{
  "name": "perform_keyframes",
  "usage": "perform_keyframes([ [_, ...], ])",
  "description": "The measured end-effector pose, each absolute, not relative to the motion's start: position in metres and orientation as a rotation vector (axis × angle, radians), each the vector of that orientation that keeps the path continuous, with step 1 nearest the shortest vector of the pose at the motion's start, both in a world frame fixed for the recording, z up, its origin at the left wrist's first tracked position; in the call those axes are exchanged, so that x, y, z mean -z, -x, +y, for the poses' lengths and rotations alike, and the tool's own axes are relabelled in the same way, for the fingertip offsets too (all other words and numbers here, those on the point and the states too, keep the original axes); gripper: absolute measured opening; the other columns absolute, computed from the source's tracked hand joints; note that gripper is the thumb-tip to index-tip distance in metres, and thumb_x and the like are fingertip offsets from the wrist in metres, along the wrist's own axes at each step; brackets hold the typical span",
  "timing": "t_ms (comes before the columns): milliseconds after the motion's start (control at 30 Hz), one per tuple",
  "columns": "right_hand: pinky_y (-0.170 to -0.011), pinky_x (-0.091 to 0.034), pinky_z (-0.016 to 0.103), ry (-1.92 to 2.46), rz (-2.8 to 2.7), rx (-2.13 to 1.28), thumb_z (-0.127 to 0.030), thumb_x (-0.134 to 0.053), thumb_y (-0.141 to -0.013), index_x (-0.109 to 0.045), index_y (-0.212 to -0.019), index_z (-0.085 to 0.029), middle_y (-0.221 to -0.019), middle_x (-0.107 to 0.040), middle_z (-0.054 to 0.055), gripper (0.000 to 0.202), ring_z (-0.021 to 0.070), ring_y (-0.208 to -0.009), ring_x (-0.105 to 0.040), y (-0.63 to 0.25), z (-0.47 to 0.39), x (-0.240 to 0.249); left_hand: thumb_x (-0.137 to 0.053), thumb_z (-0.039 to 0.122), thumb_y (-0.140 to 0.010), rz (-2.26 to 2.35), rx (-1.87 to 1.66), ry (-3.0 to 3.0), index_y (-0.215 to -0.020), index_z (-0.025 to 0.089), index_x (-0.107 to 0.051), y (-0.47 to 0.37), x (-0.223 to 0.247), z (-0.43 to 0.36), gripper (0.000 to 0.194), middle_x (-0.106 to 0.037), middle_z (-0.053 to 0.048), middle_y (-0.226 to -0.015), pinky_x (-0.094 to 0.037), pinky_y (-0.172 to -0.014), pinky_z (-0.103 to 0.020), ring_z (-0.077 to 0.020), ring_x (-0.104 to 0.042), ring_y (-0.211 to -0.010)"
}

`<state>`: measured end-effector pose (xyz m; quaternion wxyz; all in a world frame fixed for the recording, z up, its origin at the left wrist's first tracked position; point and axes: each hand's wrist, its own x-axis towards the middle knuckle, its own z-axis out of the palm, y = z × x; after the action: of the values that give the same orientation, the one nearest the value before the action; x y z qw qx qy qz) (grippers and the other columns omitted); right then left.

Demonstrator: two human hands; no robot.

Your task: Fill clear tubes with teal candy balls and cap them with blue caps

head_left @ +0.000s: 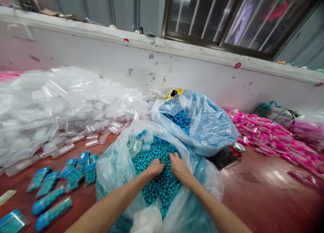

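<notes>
An open plastic bag [112, 152] full of small teal beads [162, 192] stands in front of me. Over the beads, my left hand [155, 168] has its fingers curled together; whatever they hold is hidden. Beside it on the right, my right hand [178, 165] touches the beads near the bag's inner side, fingers bent and partly sunk from view, so I cannot make out anything in them. A few clear empty containers [138, 146] and a blue piece [141, 134] lie on the beads at the back left of the bag.
Behind is a bag of blue parts [215, 125]. Clear containers [63, 111] are heaped at left, above bead-filled containers with blue caps [48, 199] on the red surface [253, 199]. Pink containers [268, 132] lie at right, near a dark can [225, 157]. A wall [106, 54] runs behind.
</notes>
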<state>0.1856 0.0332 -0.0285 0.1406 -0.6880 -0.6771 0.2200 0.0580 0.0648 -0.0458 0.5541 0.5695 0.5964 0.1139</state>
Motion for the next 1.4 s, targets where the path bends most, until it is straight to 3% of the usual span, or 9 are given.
perform_keyframes([
  [133, -0.056, -0.046, 0.025, 1.919, -1.934, -0.880, -0.010, -0.042, -0.074, -0.049, -0.103, -0.017, -0.075, -0.059, 0.002, 0.031, 0.0141, -0.059, -0.057, -0.188, 0.037, 0.033, -0.053, 0.031, -0.070, 1.235, -0.305, -1.202, -0.069, 0.017, -0.049, -0.051, 0.044, 0.065, 0.015, -0.042, 0.006, -0.048, -0.034, -0.041, -0.023, -0.0107, -0.043, -0.038],
  [267, -0.035, -0.038, 0.020, 1.868, -1.847, -1.036, -0.018, -0.036, -0.080, -0.048, -0.103, -0.016, -0.047, -0.048, -0.007, 0.027, 0.0091, -0.031, -0.041, -0.194, 0.039, 0.036, -0.060, 0.038, -0.064, 1.016, -0.380, -1.078, -0.070, 0.017, -0.051, -0.035, 0.038, 0.061, 0.024, -0.044, 0.006, -0.055, -0.035, -0.046, -0.021, -0.0092, -0.044, -0.049],
  [400, -0.044, -0.044, 0.023, 1.816, -1.811, -0.993, -0.016, -0.038, -0.078, -0.056, -0.092, -0.017, -0.052, -0.052, -0.004, 0.023, 0.0116, -0.042, -0.050, -0.195, 0.034, 0.029, -0.064, 0.043, -0.059, 0.913, -0.471, -1.009, -0.071, 0.015, -0.051, -0.019, 0.033, 0.055, 0.033, -0.048, 0.004, -0.060, -0.034, -0.052, -0.021, -0.0087, -0.045, -0.056],
  [567, -0.085, -0.041, 0.032, 1.521, -1.920, -0.721, -0.012, -0.045, -0.074, -0.057, -0.102, -0.019, -0.103, -0.056, 0.007, 0.031, 0.0174, -0.096, -0.052, -0.183, 0.023, 0.010, -0.063, 0.042, -0.062, 0.896, -0.533, -0.975, -0.070, 0.014, -0.050, -0.007, 0.028, 0.050, 0.032, -0.050, 0.003, -0.062, -0.033, -0.054, -0.021, -0.0083, -0.046, -0.058],
  [700, -0.060, -0.048, 0.024, 1.402, -1.893, -0.974, -0.016, -0.045, -0.075, -0.055, -0.096, -0.021, -0.083, -0.059, 0.001, 0.023, 0.0129, -0.069, -0.057, -0.168, 0.016, 0.006, -0.064, 0.041, -0.062, 0.869, -0.550, -0.999, -0.072, 0.015, -0.049, -0.004, 0.024, 0.048, 0.032, -0.049, 0.004, -0.061, -0.033, -0.050, -0.020, -0.0080, -0.048, -0.055],
  [833, -0.032, -0.036, 0.016, 1.444, -1.635, -1.322, -0.021, -0.040, -0.078, -0.047, -0.081, -0.020, -0.066, -0.053, -0.005, 0.007, 0.0082, -0.043, -0.050, -0.162, 0.012, 0.012, -0.058, 0.045, -0.068, 0.810, -0.501, -1.010, -0.076, 0.017, -0.044, -0.001, 0.023, 0.040, 0.032, -0.055, 0.001, -0.071, -0.031, -0.040, -0.019, -0.0098, -0.054, -0.049],
  [967, -0.038, -0.039, 0.017, 1.525, -1.819, -1.269, -0.022, -0.041, -0.080, -0.048, -0.080, -0.020, -0.069, -0.057, -0.003, 0.008, 0.0094, -0.047, -0.054, -0.170, 0.014, 0.007, -0.053, 0.041, -0.073, 0.716, -0.465, -0.906, -0.086, 0.019, -0.042, 0.003, 0.028, 0.033, 0.028, -0.056, 0.001, -0.072, -0.033, -0.037, -0.017, -0.0097, -0.056, -0.047],
  [1167, -0.068, -0.042, 0.032, 2.190, -2.055, -0.257, -0.014, -0.045, -0.079, -0.050, -0.107, -0.012, -0.100, -0.057, 0.017, 0.029, 0.0243, -0.083, -0.059, -0.189, 0.043, 0.002, -0.055, 0.036, -0.075, 0.707, -0.567, -0.831, -0.085, 0.018, -0.042, 0.009, 0.033, 0.032, 0.025, -0.059, -0.002, -0.079, -0.037, -0.043, -0.017, -0.0110, -0.060, -0.058],
  [1400, -0.065, -0.042, 0.023, 2.029, -2.150, -0.459, -0.023, -0.040, -0.083, -0.043, -0.119, -0.013, -0.084, -0.065, 0.006, 0.037, 0.0160, -0.074, -0.061, -0.186, 0.053, 0.019, -0.056, 0.038, -0.074, 0.729, -0.588, -0.851, -0.082, 0.017, -0.041, 0.011, 0.036, 0.029, 0.028, -0.061, -0.003, -0.077, -0.035, -0.044, -0.018, -0.0119, -0.059, -0.058],
])
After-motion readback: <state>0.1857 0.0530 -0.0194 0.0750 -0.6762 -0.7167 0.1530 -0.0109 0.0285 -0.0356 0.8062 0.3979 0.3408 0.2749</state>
